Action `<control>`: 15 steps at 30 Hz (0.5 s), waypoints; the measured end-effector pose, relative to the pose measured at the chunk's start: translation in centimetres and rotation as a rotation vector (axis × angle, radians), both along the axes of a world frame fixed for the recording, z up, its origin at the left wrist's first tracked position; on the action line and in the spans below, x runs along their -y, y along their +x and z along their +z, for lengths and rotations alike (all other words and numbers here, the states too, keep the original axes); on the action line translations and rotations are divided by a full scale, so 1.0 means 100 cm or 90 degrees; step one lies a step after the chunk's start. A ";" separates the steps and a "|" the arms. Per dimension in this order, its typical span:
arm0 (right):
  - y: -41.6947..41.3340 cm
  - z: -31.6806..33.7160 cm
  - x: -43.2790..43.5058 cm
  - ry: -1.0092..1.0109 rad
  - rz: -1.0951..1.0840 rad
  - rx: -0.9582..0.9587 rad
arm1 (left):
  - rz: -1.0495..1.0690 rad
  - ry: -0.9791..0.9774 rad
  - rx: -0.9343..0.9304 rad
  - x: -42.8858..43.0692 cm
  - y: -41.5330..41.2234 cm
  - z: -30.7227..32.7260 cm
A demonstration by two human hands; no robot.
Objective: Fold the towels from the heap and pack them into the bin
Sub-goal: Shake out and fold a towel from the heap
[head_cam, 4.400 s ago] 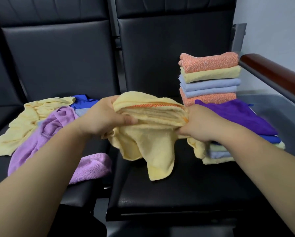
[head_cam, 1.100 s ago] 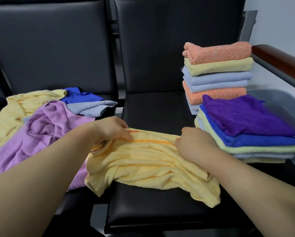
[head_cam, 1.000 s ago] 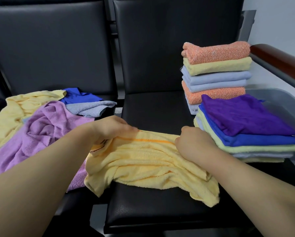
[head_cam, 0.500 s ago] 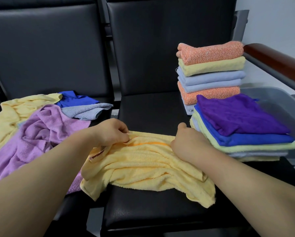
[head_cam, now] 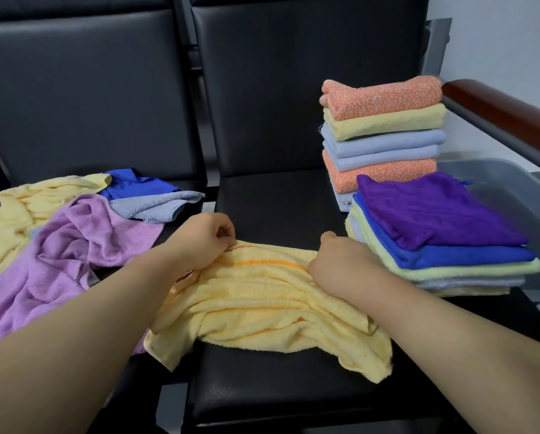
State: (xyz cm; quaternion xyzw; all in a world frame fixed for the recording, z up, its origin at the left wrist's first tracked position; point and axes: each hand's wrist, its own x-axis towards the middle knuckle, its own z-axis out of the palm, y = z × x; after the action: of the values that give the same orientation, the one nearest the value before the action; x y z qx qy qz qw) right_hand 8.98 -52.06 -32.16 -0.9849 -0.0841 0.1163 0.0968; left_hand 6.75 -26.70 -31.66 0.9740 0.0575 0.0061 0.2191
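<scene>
Yellow towel (head_cam: 262, 302) with orange stripe lay rumpled and spread across the black chair seat (head_cam: 278, 399), directly under both hands, near edge drooping toward the seat front. Left hand (head_cam: 199, 245) pinched the towel's far-left edge, fingers (head_cam: 223, 236) curled tight on the fabric. Right hand (head_cam: 334, 261) gripped the far edge at the stripe's other end, fingers (head_cam: 315, 266) curled into the cloth, thumb up. The two hands were apart, stripe stretched between them.

Left of the left fingers, on the neighbouring seat: the unfolded heap, with lilac towel (head_cam: 74, 255) nearest and touching the yellow towel's left end, pale yellow towel (head_cam: 24, 211) beyond it, blue cloth (head_cam: 137, 184) and grey-blue towel (head_cam: 156, 206) at the back.

Just right of the right fingers: a low folded stack topped by a purple towel (head_cam: 434, 208), with blue and pale green layers under it. Behind that, a taller folded stack with an orange towel (head_cam: 384, 97) on top. Grey bin (head_cam: 519, 189) sat right of and behind the low stack; whether the stacks sat inside it, cannot tell. Brown armrest (head_cam: 497, 111) was further right.
</scene>
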 end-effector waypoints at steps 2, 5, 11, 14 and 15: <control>0.000 0.000 0.000 -0.005 0.005 0.000 | -0.007 0.002 -0.004 -0.001 0.001 0.000; 0.001 0.000 -0.001 -0.011 0.002 -0.001 | -0.027 0.036 -0.036 -0.001 0.003 0.002; 0.000 0.001 0.000 0.004 0.000 -0.011 | -0.071 0.120 -0.095 0.003 0.005 0.008; -0.004 0.003 0.000 -0.013 0.009 0.002 | -0.077 0.146 -0.068 0.004 -0.003 0.017; -0.005 0.005 -0.001 -0.022 0.016 0.019 | -0.078 0.150 -0.059 0.004 -0.006 0.022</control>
State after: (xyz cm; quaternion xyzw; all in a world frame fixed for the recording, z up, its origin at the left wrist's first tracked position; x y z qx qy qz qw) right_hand 8.48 -51.97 -31.65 -0.9869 -0.0956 0.1046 0.0768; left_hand 6.13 -27.06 -29.51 0.9939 0.0068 -0.0459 0.0999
